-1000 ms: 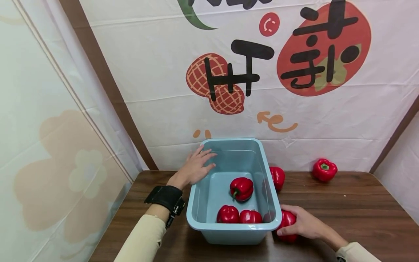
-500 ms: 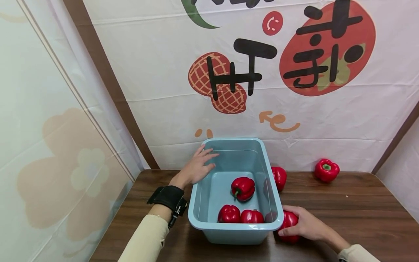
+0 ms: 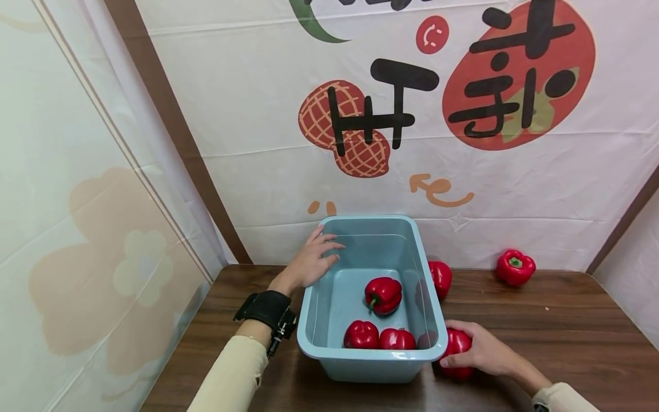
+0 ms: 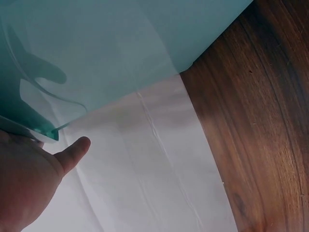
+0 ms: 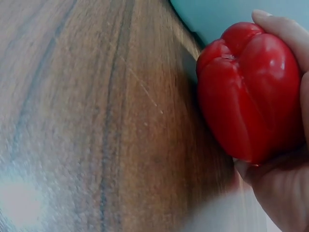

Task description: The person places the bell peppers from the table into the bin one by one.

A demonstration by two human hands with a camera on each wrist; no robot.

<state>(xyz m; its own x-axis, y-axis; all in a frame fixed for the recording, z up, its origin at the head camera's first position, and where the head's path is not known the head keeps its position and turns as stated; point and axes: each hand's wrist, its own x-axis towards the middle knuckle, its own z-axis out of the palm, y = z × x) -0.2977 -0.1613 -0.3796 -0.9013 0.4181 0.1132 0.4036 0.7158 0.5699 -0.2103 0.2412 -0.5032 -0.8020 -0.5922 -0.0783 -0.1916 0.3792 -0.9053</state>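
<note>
Little has moved over the last second: my view slides slightly, while both hands and every pepper keep their places. My right hand [image 3: 483, 350] clamps the red pepper [image 5: 251, 101] just outside the blue tub [image 3: 381, 355], by its near right corner, thumb on the near side and fingers on the far side, likely because such smooth skin needs pressure from opposite sides. I cannot tell whether it bears on the table [image 3: 546, 337]. Inside the tub lie three peppers [image 3: 383, 294], two by the near wall, one farther in. My left hand [image 3: 312, 260] lies over the left rim, fingers spread apart, seemingly to steady the tub. Beyond the right wall sits a partly hidden pepper [image 3: 441, 279]; a far pepper [image 3: 516, 269] shows its stem near the patterned cloth [image 3: 540, 194].
</note>
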